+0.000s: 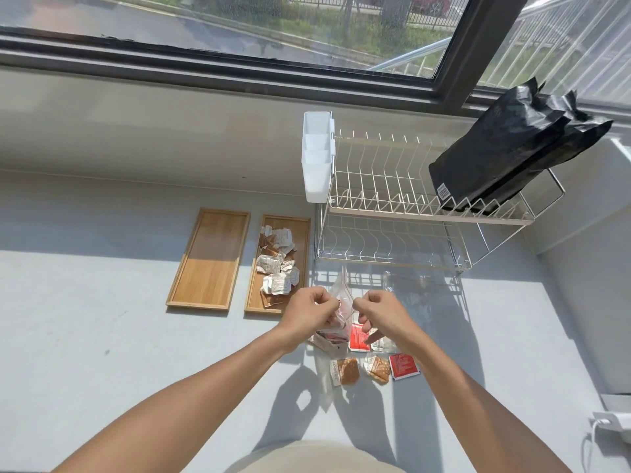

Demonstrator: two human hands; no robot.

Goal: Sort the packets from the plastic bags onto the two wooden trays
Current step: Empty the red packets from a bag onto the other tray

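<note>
A clear plastic bag (339, 302) with packets inside hangs between my hands. My left hand (307, 310) pinches its left edge and my right hand (379, 310) pinches its right edge. Below the bag on the counter lie two red packets (358, 337) (403, 366) and two brown packets (346, 370) (378, 367). The right wooden tray (254, 302) holds several brown and white packets (277, 264). To its left lies the left wooden tray (210, 259), with nothing in it. A second clear plastic bag (409, 288) lies near the rack.
A two-tier wire dish rack (392, 213) stands behind the bags, with a white caddy (317, 158) on its left end and black pouches (505, 155) on top. A white charger (611, 423) sits at the right edge. A window runs along the back.
</note>
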